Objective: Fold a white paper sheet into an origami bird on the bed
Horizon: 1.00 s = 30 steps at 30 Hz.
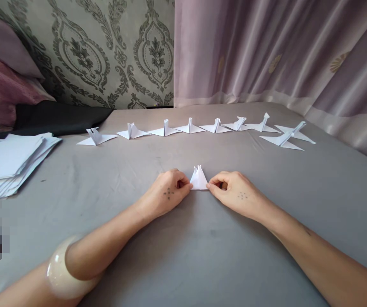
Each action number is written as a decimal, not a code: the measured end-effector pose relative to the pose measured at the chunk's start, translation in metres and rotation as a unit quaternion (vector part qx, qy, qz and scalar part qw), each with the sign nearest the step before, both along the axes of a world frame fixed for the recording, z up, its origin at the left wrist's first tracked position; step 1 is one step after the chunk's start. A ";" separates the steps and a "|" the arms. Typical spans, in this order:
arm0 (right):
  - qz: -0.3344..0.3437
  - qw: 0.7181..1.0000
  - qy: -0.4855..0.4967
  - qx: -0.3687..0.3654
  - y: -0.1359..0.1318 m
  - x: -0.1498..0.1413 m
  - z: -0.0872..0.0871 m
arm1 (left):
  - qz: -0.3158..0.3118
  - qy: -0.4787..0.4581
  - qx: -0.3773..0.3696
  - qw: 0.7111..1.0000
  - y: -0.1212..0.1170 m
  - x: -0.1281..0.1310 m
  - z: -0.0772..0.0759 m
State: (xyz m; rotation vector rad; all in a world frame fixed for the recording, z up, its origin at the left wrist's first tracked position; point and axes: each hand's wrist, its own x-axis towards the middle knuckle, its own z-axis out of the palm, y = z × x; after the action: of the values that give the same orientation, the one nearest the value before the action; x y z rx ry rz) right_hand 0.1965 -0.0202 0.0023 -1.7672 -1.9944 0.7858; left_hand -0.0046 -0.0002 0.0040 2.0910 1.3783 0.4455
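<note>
Between my hands is a small white folded paper crane [199, 179], its pointed tips upward and its wide edge toward me. My left hand [173, 187] pinches its lower left corner between thumb and fingertips. At the lower right corner, my right hand [230, 187] pinches the paper in the same way. Beyond them stands a row of similar white folded paper cranes with wings spread, among them one at the left end [95, 137], one in the middle [190, 126] and one at the right [284, 137].
A stack of white paper sheets [10, 157] lies at the left on the grey cloth surface [132, 264]. Behind the stack is a black cloth [58, 117]. Patterned wallpaper [116, 51] and a pinkish curtain [234, 51] close off the back. A blurred patch covers something at the left edge.
</note>
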 end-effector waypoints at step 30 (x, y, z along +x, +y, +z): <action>0.109 0.951 -0.223 0.182 -0.031 -0.022 -0.006 | -0.220 0.208 0.198 0.932 -0.021 0.009 -0.006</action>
State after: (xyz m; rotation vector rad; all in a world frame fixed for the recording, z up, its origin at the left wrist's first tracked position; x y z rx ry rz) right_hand 0.1745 -0.0507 -0.0034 -1.6211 -2.4596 0.0480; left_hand 0.0047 -0.0215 -0.0015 2.8632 1.0312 0.0938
